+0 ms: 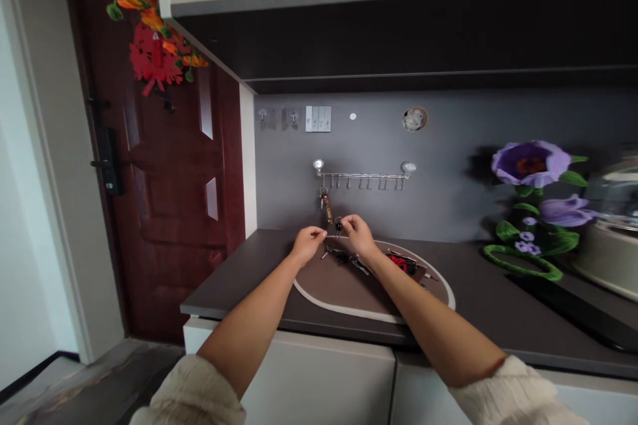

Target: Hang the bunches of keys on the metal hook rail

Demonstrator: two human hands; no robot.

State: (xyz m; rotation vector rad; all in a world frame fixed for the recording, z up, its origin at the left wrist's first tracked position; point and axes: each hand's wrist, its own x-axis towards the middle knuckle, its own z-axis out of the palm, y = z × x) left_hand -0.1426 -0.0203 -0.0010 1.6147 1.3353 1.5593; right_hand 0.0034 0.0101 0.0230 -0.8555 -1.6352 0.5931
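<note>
My right hand pinches a key ring with a dark fob or key on it, just above a brown oval mat. My left hand is closed in a pinch beside it; what its fingertips hold, if anything, is too small to make out. Between and above the hands, a keychain with a lettered strap hangs from the left end of a metal hook rail on the wall. Several loose keys lie on the mat, and a red and black bundle lies to their right.
Purple fabric flowers and a rounded appliance stand at the right, with a long black object before them. A shelf overhangs the counter. A dark red door is at the left; light switches sit above the rail.
</note>
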